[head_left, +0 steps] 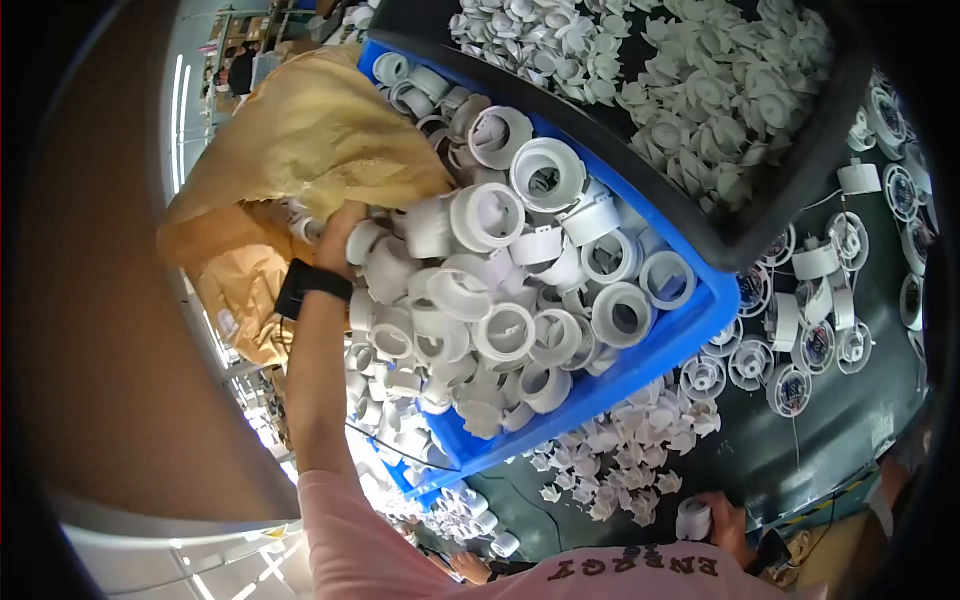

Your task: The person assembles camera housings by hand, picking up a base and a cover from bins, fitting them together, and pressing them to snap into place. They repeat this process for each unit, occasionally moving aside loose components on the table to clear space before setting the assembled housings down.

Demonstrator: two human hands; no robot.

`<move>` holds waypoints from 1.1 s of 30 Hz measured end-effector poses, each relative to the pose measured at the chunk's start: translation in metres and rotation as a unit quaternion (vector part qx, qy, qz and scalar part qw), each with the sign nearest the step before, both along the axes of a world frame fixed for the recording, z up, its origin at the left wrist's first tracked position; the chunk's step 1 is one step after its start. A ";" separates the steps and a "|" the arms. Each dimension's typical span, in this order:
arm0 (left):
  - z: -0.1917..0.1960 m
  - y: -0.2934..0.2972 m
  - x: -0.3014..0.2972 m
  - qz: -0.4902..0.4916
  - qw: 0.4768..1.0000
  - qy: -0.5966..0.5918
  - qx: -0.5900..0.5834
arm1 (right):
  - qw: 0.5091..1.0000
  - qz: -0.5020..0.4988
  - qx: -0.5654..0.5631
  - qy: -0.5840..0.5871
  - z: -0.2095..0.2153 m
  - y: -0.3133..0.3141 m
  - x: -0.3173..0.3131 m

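Note:
My left hand, with a black band at the wrist, reaches up to the mouth of a large brown paper bag. A flap of the bag and white parts cover its fingers, so their grip does not show. White plastic ring-shaped housings lie heaped beside it, filling a blue bin. At the lower right, my right hand closes around a white cylindrical housing. Below the bin, near that hand, lies a pile of small white pronged plastic pieces.
A black crate behind the bin holds more pronged pieces. Round assemblies with wires spread over the dark green tabletop at the right. Another hand, whose owner I cannot tell, shows at the lower edge. Shelves stand far left.

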State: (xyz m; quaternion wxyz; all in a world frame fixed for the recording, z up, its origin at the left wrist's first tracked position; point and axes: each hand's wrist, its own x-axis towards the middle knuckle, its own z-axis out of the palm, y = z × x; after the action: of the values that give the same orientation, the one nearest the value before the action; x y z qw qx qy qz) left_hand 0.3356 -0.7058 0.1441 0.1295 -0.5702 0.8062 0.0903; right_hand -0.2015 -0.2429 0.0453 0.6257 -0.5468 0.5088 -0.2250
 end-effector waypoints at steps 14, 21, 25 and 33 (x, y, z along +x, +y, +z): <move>0.029 0.058 -0.122 0.459 0.769 0.441 0.068 | 0.997 -0.010 -0.079 -0.015 0.002 0.004 0.004; 0.030 0.095 -0.141 0.448 0.761 0.467 0.046 | 0.997 -0.012 -0.070 -0.020 -0.004 0.014 0.005; 0.030 0.113 -0.188 0.170 0.856 0.487 -0.022 | 0.996 -0.009 -0.085 -0.002 -0.006 0.018 -0.001; 0.043 0.105 -0.203 0.053 0.956 0.287 -0.032 | 0.998 0.019 -0.055 -0.024 -0.007 0.016 0.000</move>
State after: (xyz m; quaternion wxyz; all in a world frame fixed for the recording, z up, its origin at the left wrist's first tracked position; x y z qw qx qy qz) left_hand 0.1326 -0.6011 0.1874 -0.1305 -0.5663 0.7803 0.2310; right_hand -0.2017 -0.2266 0.0382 0.6108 -0.5848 0.4696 -0.2538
